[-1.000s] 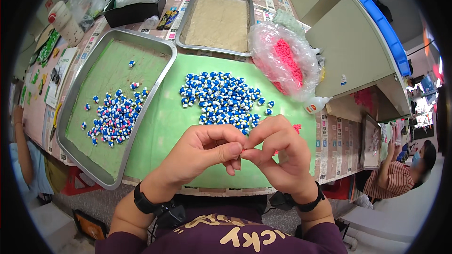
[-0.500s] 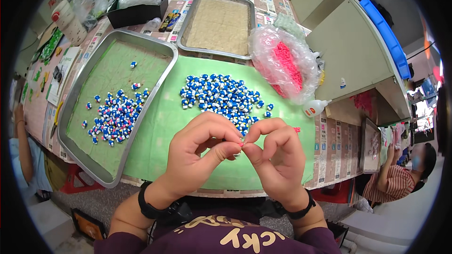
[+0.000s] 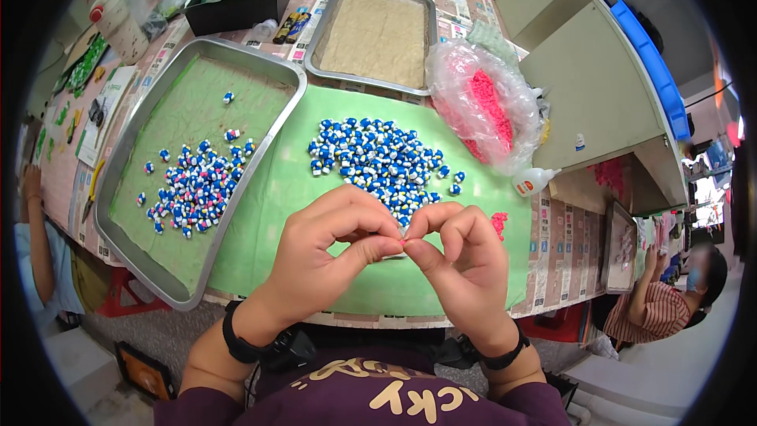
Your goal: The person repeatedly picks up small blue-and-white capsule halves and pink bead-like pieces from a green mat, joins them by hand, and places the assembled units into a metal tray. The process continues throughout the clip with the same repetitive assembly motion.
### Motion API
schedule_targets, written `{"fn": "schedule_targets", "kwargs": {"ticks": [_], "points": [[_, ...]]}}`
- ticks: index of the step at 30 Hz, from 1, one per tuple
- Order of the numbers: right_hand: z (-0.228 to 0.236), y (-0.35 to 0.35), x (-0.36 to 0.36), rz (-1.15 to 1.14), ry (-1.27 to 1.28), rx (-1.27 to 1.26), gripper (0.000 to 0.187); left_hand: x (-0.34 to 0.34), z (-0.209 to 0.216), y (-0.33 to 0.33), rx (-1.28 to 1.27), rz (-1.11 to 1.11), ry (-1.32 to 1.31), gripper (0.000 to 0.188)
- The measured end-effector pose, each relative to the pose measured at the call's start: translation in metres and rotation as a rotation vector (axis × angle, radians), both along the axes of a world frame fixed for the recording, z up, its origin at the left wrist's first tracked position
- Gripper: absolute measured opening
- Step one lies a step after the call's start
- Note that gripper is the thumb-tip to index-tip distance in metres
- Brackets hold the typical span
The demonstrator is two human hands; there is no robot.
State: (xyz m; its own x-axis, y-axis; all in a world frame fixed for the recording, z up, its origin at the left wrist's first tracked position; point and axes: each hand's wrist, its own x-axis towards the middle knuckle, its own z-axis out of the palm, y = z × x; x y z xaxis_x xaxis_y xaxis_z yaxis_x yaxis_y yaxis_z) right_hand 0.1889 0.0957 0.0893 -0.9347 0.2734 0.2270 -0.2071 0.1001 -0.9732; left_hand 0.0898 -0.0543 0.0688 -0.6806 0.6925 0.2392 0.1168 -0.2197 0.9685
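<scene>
My left hand (image 3: 327, 248) and my right hand (image 3: 465, 268) meet fingertip to fingertip over the green sheet (image 3: 272, 229). Thumbs and forefingers pinch a tiny pink piece (image 3: 404, 242); most of it is hidden by the fingers, and I cannot tell whether a figure is held with it. Just beyond the fingers lies a heap of small blue-and-white figures (image 3: 378, 154). A few little pink pieces (image 3: 499, 225) rest on the sheet beside my right hand.
At left, a metal tray (image 3: 296, 91) holds more figures, some with pink bits. Behind the heap stands a second tray (image 3: 430, 24) with a beige lining. A clear bag of pink pieces (image 3: 489, 110), a white glue bottle (image 3: 534, 180) and a cabinet (image 3: 607, 79) are at right. Other people sit on both sides.
The view has shifted slightly, so the trays and heap appear a little higher and further right. Both hands keep their pinch; the pink pieces by my right hand show more fully.
</scene>
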Motion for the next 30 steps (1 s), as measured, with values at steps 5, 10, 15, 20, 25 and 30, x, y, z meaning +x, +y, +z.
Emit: {"fn": "schedule_targets", "kwargs": {"ticks": [5,10,15,20,25,30], "points": [[0.010,0.021,-0.004,0.134,-0.095,0.136,0.029,-0.003,0.002,-0.003,-0.084,-0.045,-0.144,0.013],[0.006,0.043,-0.021,0.273,-0.150,0.855,0.019,-0.008,-0.012,-0.016,0.067,0.090,-0.303,0.028],[0.008,0.037,-0.025,0.336,-0.210,0.976,0.015,-0.014,-0.010,-0.030,-0.032,0.013,-0.469,0.027],[0.009,0.034,-0.028,0.373,-0.256,1.048,0.015,-0.014,-0.020,-0.030,0.026,0.028,-0.319,0.029],[0.022,0.037,-0.026,0.324,-0.258,0.852,0.020,-0.010,-0.016,-0.023,0.096,0.014,-0.414,0.030],[0.038,0.026,-0.015,0.193,-0.128,0.505,0.023,-0.002,-0.006,-0.015,0.078,-0.053,-0.595,0.027]]}}
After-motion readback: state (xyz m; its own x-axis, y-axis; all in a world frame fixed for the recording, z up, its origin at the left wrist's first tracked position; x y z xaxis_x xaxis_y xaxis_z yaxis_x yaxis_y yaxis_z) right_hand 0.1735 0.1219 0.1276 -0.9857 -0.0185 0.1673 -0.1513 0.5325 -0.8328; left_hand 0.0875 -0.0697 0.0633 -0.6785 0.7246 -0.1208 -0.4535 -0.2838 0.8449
